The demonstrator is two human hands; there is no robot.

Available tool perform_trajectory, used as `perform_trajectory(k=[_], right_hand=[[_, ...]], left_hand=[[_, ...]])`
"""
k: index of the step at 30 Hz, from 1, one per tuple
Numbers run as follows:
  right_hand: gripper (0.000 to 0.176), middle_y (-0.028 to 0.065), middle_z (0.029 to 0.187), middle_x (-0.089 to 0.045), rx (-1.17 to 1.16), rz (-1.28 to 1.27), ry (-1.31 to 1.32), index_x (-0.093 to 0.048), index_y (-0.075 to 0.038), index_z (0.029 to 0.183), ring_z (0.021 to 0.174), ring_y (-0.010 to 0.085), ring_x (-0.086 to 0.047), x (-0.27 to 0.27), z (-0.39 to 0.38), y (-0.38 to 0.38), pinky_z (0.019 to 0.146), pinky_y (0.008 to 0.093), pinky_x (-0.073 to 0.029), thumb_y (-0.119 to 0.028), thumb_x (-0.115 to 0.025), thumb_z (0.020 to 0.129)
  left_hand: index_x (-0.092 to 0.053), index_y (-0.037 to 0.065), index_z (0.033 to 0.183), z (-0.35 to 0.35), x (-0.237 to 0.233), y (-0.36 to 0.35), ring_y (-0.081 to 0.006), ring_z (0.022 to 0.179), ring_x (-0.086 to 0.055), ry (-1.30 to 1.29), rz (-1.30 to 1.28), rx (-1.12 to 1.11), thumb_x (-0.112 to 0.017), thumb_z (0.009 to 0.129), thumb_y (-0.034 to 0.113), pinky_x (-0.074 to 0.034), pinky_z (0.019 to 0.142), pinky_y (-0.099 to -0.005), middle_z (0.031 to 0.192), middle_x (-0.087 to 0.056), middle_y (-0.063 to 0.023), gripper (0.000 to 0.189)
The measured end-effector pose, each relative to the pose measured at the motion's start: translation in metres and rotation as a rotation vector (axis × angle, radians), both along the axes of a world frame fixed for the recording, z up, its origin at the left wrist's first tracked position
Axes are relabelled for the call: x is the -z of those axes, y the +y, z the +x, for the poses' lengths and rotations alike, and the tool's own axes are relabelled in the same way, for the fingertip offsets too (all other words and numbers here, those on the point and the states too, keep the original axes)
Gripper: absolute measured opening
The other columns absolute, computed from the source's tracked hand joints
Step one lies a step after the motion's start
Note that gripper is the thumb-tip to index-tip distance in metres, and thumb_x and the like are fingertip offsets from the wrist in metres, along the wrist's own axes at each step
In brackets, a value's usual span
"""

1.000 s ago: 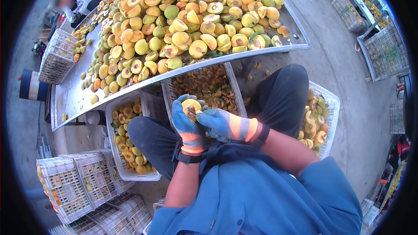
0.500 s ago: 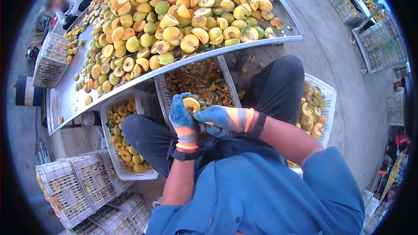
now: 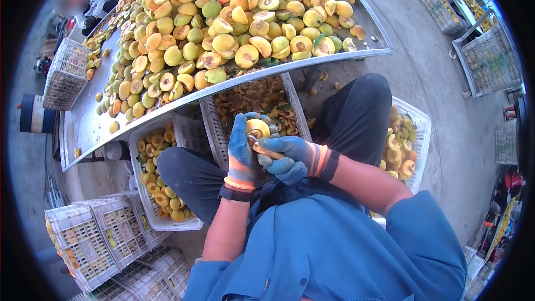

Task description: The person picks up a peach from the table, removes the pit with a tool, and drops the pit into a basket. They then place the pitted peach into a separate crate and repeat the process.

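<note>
My left hand (image 3: 243, 144), in a blue-and-orange glove, is wrapped around a yellow peach half (image 3: 257, 129) with its cut side up. My right hand (image 3: 287, 156), gloved the same way, grips a small tan-handled pitting knife (image 3: 267, 150). Its curved metal end meets the near edge of the peach half. Both hands are close together above my lap. Just beyond them, under the table edge, sits a crate of brown-centred scraps (image 3: 284, 112).
A metal table (image 3: 368, 44) heaped with peach halves (image 3: 223, 44) spans the front. Crates of halves stand left (image 3: 161, 224) and right (image 3: 424, 134) of my legs. Stacked crates (image 3: 83, 239) are at lower left. Another person (image 3: 100, 0) is at the far left.
Both hands have turned and the peach half has shifted slightly right and up. The tan handle of the knife now shows in my right hand, where it was hidden before.
</note>
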State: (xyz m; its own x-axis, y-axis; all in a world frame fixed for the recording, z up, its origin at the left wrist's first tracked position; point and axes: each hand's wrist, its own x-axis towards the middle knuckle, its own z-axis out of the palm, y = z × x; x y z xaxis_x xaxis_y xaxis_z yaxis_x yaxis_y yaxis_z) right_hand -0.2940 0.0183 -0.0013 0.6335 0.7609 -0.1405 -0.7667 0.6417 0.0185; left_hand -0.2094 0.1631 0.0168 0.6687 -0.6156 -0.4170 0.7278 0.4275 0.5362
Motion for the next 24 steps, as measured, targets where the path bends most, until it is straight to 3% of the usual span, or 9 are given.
perform_trajectory(k=[2,9,11,12,15,17,18,21,24], right_hand=[[0.041,-0.0004,0.055,-0.043,0.029,-0.326,0.032,-0.056,-0.009,0.096,0.036,0.0092,-0.035,-0.017,0.003,0.002,0.032,0.0225,-0.029,-0.045,-0.046,0.113],[0.042,-0.0004,0.053,-0.041,-0.074,-0.11,-0.155,-0.056,-0.009,0.094,0.035,0.0097,-0.035,-0.018,0.01,0.003,0.031,0.0237,-0.029,-0.047,-0.048,0.112],[0.046,0.0002,0.054,-0.042,-0.033,-0.406,-0.223,-0.057,-0.007,0.095,0.038,0.0088,-0.037,-0.035,0.012,0.007,0.035,0.0238,-0.031,-0.049,-0.046,0.112],[0.048,0.0005,0.055,-0.043,-0.005,-0.562,-0.262,-0.057,-0.006,0.095,0.039,0.0084,-0.038,-0.047,0.015,0.005,0.037,0.0238,-0.032,-0.05,-0.046,0.112],[0.041,0.0065,0.073,-0.061,0.195,-1.226,-0.452,-0.066,-0.003,0.102,0.061,0.0156,-0.055,-0.039,0.02,0.016,0.057,0.0322,-0.045,-0.042,-0.055,0.109],[0.047,0.0164,0.088,-0.072,0.261,-1.45,-0.568,-0.07,0.001,0.109,0.077,0.0276,-0.066,0.001,0.021,0.018,0.073,0.0421,-0.052,-0.044,-0.056,0.108],[0.047,0.019,0.093,-0.073,0.234,-1.468,-0.548,-0.07,0.001,0.113,0.083,0.0311,-0.068,0.016,0.018,0.018,0.078,0.0438,-0.052,-0.043,-0.056,0.108],[0.045,0.0237,0.1,-0.074,0.224,-1.544,-0.529,-0.07,0.002,0.116,0.091,0.0379,-0.07,0.01,0.013,0.023,0.083,0.0453,-0.053,-0.041,-0.057,0.108],[0.043,0.0255,0.101,-0.074,0.32,-1.607,-0.599,-0.07,0.002,0.114,0.097,0.0419,-0.071,0.005,0.009,0.024,0.083,0.0468,-0.052,-0.039,-0.059,0.107]], left_hand=[[-0.061,0.009,0.119,0.004,-0.001,0.0,-0.0264,0.092,-0.07,0.076,0.072,-0.012,-0.056,0.108,0.046,-0.061,0.081,-0.0396,0.105,-0.069,-0.0125,0.04],[-0.059,0.008,0.121,0.031,-0.031,0.033,-0.0264,0.084,-0.074,-0.14,0.325,-0.339,-0.055,0.108,0.049,-0.065,0.07,-0.041,0.103,-0.071,-0.0114,0.043],[-0.055,0.004,0.131,0.038,-0.028,0.08,-0.0254,0.093,-0.075,-1.315,0.979,-0.219,-0.08,0.088,0.003,-0.063,0.084,-0.0347,0.11,-0.072,-0.0126,0.05],[-0.053,0.002,0.134,0.044,-0.036,0.102,-0.0245,0.098,-0.074,-1.309,1.089,-0.253,-0.084,0.074,-0.011,-0.06,0.09,-0.0332,0.111,-0.072,-0.0129,0.069],[-0.063,0.0,0.127,0.07,-0.036,0.187,-0.0268,0.102,-0.069,-1.543,1.552,-0.487,-0.083,0.085,0.002,-0.055,0.095,-0.0381,0.107,-0.07,-0.0109,0.047],[-0.069,0.0,0.123,0.116,0.015,0.266,-0.0272,0.104,-0.069,-1.161,1.454,-0.679,-0.076,0.096,0.017,-0.055,0.094,-0.0392,0.113,-0.069,-0.0128,0.032],[-0.071,0.0,0.121,0.112,-0.017,0.242,-0.0264,0.104,-0.069,-1.209,1.792,-0.655,-0.073,0.099,0.019,-0.056,0.093,-0.0387,0.115,-0.068,-0.0127,0.029],[-0.07,-0.002,0.122,0.129,-0.031,0.203,-0.0255,0.105,-0.069,-1.672,1.706,-0.524,-0.073,0.1,0.017,-0.055,0.094,-0.0379,0.118,-0.069,-0.0133,0.03],[-0.069,-0.002,0.123,0.152,-0.026,0.095,-0.0252,0.104,-0.069,-1.231,0.874,-0.463,-0.074,0.099,0.018,-0.054,0.095,-0.0373,0.113,-0.071,-0.0147,0.032]])
